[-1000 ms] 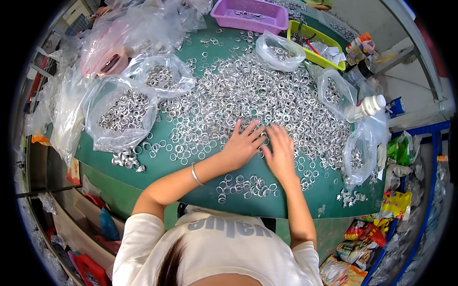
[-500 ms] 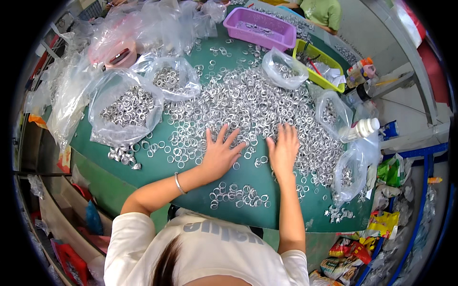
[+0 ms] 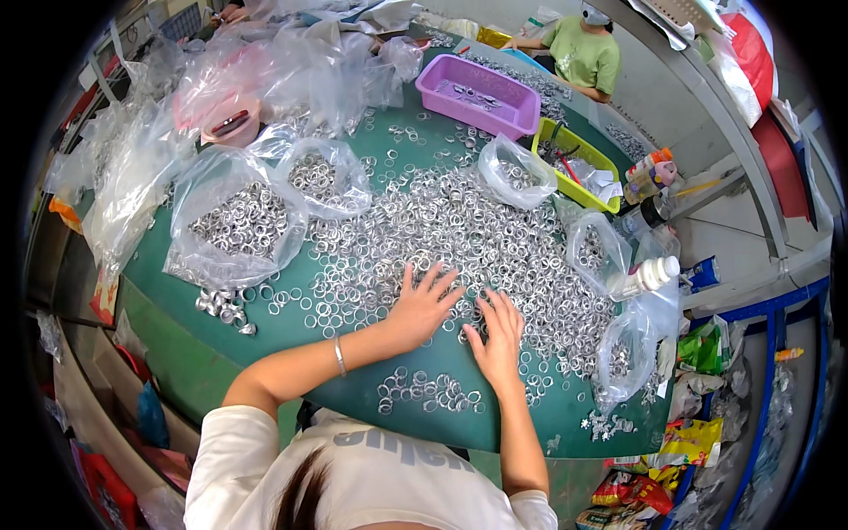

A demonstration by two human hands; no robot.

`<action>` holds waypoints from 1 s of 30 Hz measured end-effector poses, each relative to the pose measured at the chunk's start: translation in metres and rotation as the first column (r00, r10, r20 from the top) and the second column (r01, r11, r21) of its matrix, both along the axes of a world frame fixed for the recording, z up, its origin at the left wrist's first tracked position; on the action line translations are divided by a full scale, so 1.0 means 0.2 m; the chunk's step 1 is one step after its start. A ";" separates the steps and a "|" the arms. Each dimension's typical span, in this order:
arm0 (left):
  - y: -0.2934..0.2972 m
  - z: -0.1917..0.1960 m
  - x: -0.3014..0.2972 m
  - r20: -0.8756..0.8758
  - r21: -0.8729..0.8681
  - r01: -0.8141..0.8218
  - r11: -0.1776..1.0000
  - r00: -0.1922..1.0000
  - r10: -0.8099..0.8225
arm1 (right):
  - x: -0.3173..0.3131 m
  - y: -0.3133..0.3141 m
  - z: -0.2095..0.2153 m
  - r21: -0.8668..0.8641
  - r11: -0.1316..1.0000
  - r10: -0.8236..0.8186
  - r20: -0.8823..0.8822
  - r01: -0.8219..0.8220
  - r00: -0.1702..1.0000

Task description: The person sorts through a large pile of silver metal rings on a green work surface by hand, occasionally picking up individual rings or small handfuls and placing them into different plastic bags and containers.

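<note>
A wide heap of silver metal rings (image 3: 477, 230) covers the middle of the green table (image 3: 336, 362). At its near edge lies my left hand (image 3: 421, 309), palm down, fingers spread on the rings, with a bangle on the wrist. Close to its right, my right hand (image 3: 497, 343) rests on the same heap, fingers stretched out and the thumb apart. Neither hand grips a ring that I can see. Nearer to me sits a small loose group of rings (image 3: 428, 390). What lies under both palms is hidden.
Clear plastic bags of rings (image 3: 234, 221) stand left of the heap, others to its right. A purple basket (image 3: 481, 93) and a yellow-green basket (image 3: 579, 163) sit at the back. A white bottle (image 3: 645, 276) leans at the right. A person in green (image 3: 583, 53) sits beyond.
The view has shifted, showing more of the far side. My right hand has come closer to my left and nearer to me. The fingers of both hands stay outstretched.
</note>
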State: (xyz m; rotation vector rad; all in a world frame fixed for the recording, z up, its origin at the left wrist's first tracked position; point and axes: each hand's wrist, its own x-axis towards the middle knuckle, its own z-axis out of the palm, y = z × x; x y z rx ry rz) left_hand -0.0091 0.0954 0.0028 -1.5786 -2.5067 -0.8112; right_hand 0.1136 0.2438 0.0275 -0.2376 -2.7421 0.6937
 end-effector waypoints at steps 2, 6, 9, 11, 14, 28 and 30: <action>-0.02 0.00 0.00 -0.050 -0.108 0.044 0.993 0.998 -0.050 | -0.03 -0.03 0.00 0.168 0.986 -0.004 0.022 0.001 1.000; -0.10 -0.02 -0.04 -0.074 -0.136 0.065 0.989 0.994 -0.076 | 0.06 -0.02 -0.07 0.161 0.980 0.117 0.005 -0.116 0.993; -0.12 -0.03 -0.07 -0.090 -0.027 -0.034 0.999 0.995 0.031 | 0.11 0.02 -0.04 0.074 0.997 0.008 -0.102 0.000 0.995; -0.15 0.00 -0.10 -0.065 0.015 -0.126 0.992 0.990 0.126 | 0.12 0.04 -0.02 -0.020 0.998 -0.063 -0.136 0.061 0.989; -0.19 0.00 -0.13 -0.035 0.116 -0.199 0.973 0.978 0.204 | 0.12 0.07 0.01 -0.280 0.927 -0.296 -0.143 0.248 0.944; -0.24 0.04 0.08 0.024 0.003 0.034 0.999 0.999 -0.034 | -0.10 -0.06 -0.03 0.123 0.992 -0.027 -0.067 0.036 0.997; -0.29 0.02 0.05 -0.137 -0.036 -0.102 0.994 0.986 0.096 | -0.04 -0.01 -0.04 0.106 0.983 -0.139 -0.092 0.149 0.986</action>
